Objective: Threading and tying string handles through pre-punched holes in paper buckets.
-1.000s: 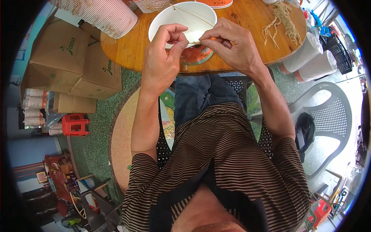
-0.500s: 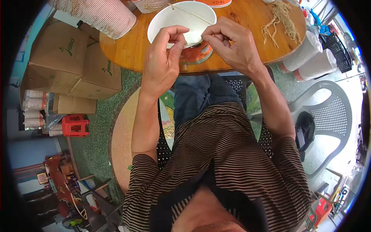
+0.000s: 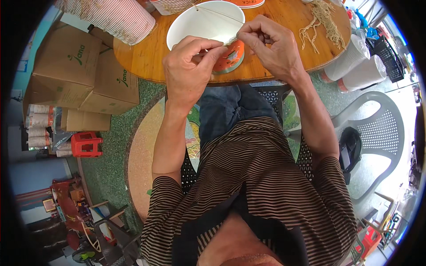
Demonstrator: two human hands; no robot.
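Both forearms rise from the striped shirt [image 3: 266,186] toward twelve o'clock and meet at the near edge of the round wooden table [image 3: 146,62]. The left hand [image 3: 188,66] is bent at the wrist, knuckles up, its fingers curled in and the thumb pressed to the fingertips — pinched on a thin pale string [image 3: 217,43]. The right hand [image 3: 270,46] sits at about two o'clock from the left, just beside it, back of the hand toward the camera, fingers folded tight with thumb and forefinger nipping the same string at its other end. The string runs short and taut between the two pinches, right at the rim of the cup.

The cup [image 3: 199,26] is a wide paper one, white inside and orange outside, lying tilted at the table's edge, directly at twelve o'clock from the left hand and touching or nearly touching both hands. A second fine line crosses its open mouth.

At ten o'clock from the cup lies a stack of striped cups [image 3: 111,17]. At two o'clock from the right hand, a loose bundle of strings [image 3: 324,20] rests on the table. Off the table, at nine o'clock, stand cardboard boxes [image 3: 75,71]; at three o'clock, stacked white cups [image 3: 359,66] and a grey plastic chair [image 3: 377,128].
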